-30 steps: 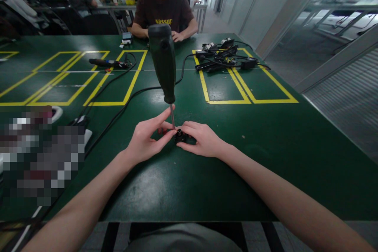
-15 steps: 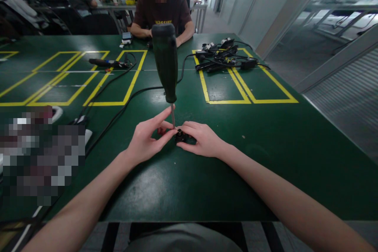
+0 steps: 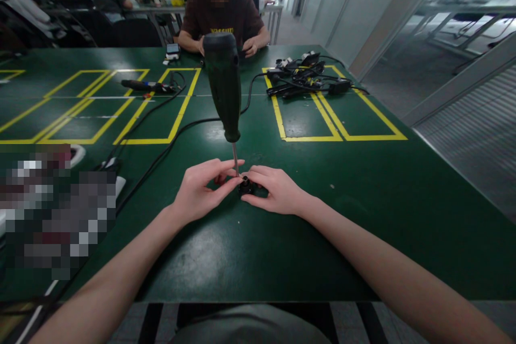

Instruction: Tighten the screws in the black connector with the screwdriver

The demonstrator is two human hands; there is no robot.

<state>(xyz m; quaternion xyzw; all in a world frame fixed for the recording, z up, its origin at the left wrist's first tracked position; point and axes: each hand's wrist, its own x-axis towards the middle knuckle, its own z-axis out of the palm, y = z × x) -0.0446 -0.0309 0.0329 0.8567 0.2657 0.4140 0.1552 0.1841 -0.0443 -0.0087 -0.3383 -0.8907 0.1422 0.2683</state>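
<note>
A screwdriver with a thick dark green handle stands nearly upright, slightly tilted, its thin metal shaft pointing down at a small black part on the table. My left hand pinches around the lower shaft, thumb near the tip and index finger across the shaft. From the other side, my right hand grips the black part between thumb and fingers, pressing it to the green table top. The part shows a raised round opening, and my fingers cover some of it. The exact contact of the screwdriver tip is hidden.
A tangle of black cables and adapters lies at the back right. Another tool with a cord rests at the back left. One black cable crosses behind my hands. A person sits opposite. Blurred items lie left.
My left index finger has lowered from pointing up and now lies across the shaft. The screwdriver handle leans slightly farther left. The person opposite has shifted their hands.
</note>
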